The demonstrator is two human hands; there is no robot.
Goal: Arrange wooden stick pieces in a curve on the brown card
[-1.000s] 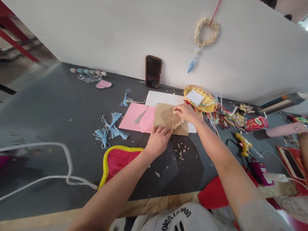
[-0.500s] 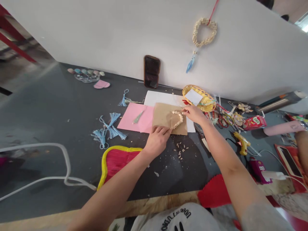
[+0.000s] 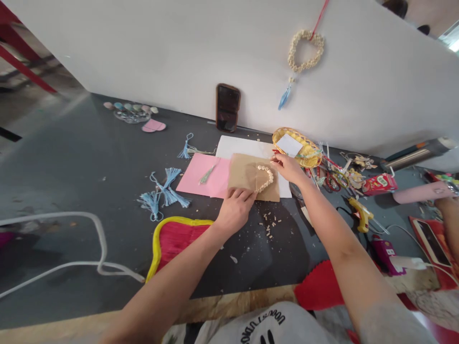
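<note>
Bead strand [image 3: 266, 177] one; left hand [image 3: 234, 210], right hand [image 3: 287, 167] at ends.

A light grey top [image 3: 283, 325] is worn, printed in black with lettering seen upside down and two dark ovals. A short grey sleeve [image 3: 390, 320] covers the right upper arm. The left hand [image 3: 234, 210] and right hand [image 3: 287, 167] are uncovered.

Matt brown paper sheet [image 3: 247, 177] lies beside smooth pink paper [image 3: 201, 173]; woven yellow basket [image 3: 308, 152] behind it looks glossy.
</note>
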